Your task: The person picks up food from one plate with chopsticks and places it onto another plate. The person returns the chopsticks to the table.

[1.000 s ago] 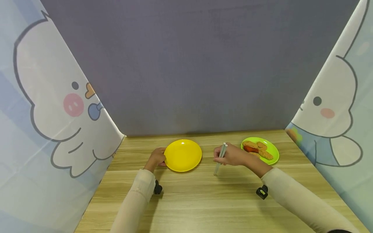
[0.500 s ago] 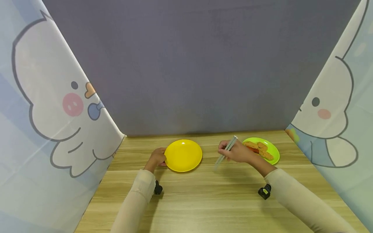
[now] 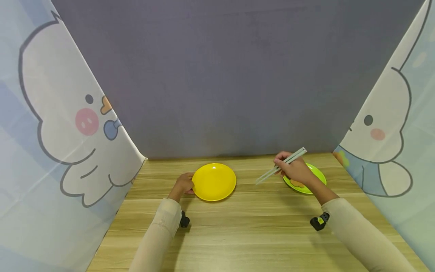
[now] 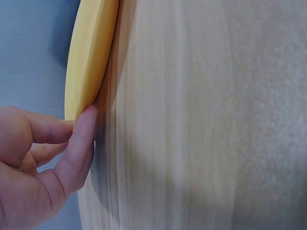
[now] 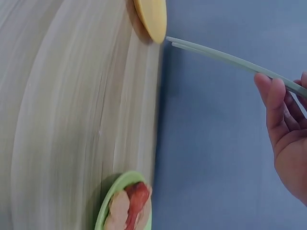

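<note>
My left hand (image 3: 184,183) pinches the left rim of a round yellow plate (image 3: 214,182), thumb and fingers meeting at its edge in the left wrist view. The plate holds nothing. In my right hand (image 3: 295,169) is a pair of pale green chopsticks (image 3: 279,166), their tips close together and pointing left with no food between them. That hand hangs over a lime green plate (image 3: 319,174) and hides much of it. In the right wrist view, tan fried-chicken-like pieces (image 5: 118,211) and a red-brown drumstick-shaped piece (image 5: 137,199) lie on the green plate.
A wood-grain table (image 3: 217,234) bears both plates. Behind it rises a grey cloth wall (image 3: 217,83), with cartoon-printed curtains (image 3: 387,151) at both sides. Black wrist cameras (image 3: 319,221) hang below the sleeves.
My right hand has moved right and up with the chopsticks, from between the plates to over the green plate. The chopsticks have tilted flatter. My left hand stays at the yellow plate.
</note>
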Motion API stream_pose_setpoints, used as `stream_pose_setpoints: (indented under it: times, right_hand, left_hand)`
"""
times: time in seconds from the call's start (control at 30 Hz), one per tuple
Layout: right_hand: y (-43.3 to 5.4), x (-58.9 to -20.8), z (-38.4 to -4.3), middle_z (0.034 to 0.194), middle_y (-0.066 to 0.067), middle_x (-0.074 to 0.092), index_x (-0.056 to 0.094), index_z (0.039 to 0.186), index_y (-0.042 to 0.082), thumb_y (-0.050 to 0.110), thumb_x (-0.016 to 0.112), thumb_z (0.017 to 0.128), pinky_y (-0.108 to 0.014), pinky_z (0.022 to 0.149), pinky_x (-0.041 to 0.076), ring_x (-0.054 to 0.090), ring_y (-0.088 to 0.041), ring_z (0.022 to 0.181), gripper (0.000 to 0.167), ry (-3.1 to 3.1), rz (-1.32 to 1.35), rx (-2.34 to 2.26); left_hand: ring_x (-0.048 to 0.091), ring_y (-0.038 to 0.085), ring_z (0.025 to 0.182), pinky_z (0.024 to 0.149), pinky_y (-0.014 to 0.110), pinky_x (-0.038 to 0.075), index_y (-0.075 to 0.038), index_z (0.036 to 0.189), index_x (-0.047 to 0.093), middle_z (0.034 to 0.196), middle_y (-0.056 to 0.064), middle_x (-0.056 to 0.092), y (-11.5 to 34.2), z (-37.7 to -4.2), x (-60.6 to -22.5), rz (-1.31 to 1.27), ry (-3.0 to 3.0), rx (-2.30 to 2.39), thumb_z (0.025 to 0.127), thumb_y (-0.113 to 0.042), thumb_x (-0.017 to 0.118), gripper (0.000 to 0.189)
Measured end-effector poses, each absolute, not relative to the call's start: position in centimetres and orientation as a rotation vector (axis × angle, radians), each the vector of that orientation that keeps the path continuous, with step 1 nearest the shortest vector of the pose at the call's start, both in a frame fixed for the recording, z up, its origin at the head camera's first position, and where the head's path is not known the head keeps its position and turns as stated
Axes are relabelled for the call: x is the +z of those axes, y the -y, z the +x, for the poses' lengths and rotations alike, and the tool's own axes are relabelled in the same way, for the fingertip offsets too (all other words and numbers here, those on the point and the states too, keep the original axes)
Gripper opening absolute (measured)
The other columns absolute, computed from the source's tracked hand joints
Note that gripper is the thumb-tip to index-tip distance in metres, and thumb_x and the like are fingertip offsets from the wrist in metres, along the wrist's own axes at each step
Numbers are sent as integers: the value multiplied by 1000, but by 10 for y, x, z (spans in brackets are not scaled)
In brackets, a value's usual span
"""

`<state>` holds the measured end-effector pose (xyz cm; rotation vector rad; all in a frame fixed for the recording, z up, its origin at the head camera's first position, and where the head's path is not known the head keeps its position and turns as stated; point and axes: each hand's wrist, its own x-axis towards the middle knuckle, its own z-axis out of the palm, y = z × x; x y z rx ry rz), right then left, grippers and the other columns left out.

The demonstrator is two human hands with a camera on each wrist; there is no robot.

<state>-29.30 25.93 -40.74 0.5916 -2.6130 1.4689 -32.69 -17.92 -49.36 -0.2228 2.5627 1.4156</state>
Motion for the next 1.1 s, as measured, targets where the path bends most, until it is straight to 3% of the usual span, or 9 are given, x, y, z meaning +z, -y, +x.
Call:
stream_pose_setpoints:
  times: [0.1,0.27,0.5,0.63,1.1]
  right_hand:
    - [-270,-406,-291,80,-22,71,64,101,2,22,59,104,-32,43,55,63,-15,53,22,2603,506,1519]
    - [-288,-413,-293,78,-9,71,63,102,1,22,58,104,-26,50,58,66,-13,58,21,2544,422,1558]
    - [-313,-424,-299,79,3,72,67,98,8,17,58,104,-28,57,63,73,-12,65,14,2422,373,1757]
    - [-324,-427,-298,80,3,75,69,91,16,18,59,104,-25,62,64,76,-12,70,16,2323,243,1968]
    - [-346,-432,-293,77,5,74,68,88,18,15,55,105,-26,60,63,75,-9,67,22,2134,77,2156]
  left_hand:
    - [69,18,66,70,41,66,-10,145,57,122,25,66,180,-327,-494,-221,-2568,1403,85,12,51,64]
    - [69,18,67,70,41,66,-10,146,56,121,25,67,180,-328,-494,-234,-2560,1398,84,13,50,67]
    - [69,18,68,66,38,66,-10,147,56,122,25,66,180,-330,-496,-251,-2540,1403,84,13,52,67]
    - [71,20,73,67,36,66,-10,148,53,130,25,63,181,-331,-497,-262,-2517,1411,87,13,51,66]
    - [74,30,89,71,37,66,-5,151,48,141,29,55,184,-332,-499,-228,-2478,1450,89,13,55,64]
